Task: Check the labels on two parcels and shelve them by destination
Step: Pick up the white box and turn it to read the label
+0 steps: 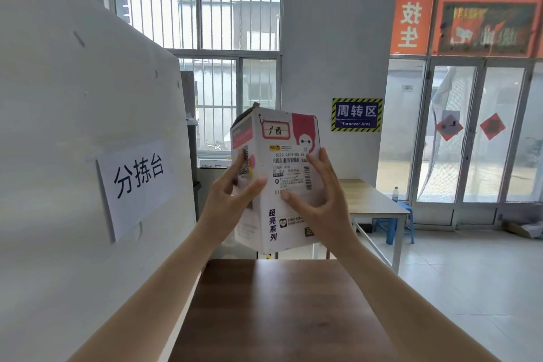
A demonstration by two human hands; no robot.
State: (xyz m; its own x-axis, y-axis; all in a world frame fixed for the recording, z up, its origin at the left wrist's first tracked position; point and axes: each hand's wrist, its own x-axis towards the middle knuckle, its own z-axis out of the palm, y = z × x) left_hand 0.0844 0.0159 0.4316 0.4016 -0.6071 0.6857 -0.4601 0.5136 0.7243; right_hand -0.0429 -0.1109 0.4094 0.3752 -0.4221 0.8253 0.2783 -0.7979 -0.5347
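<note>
I hold a white and pink cardboard parcel (282, 138) upright at chest height, above the far end of a brown wooden table (282, 311). My left hand (232, 200) grips its left side and my right hand (320, 197) grips its right front. A shipping label with barcodes (289, 169) faces me, and above it sits a small red-framed tag with handwritten characters (275, 130). The parcel's top flap is slightly open. No second parcel is in view.
A white partition (73, 126) with a paper sign (138, 185) stands close on the left. A light table (373, 203) and blue stool (396, 223) stand behind the parcel on the right, near glass doors (476, 132). A barred window (199, 53) and a "Turnover Area" sign (356, 114) are on the far wall.
</note>
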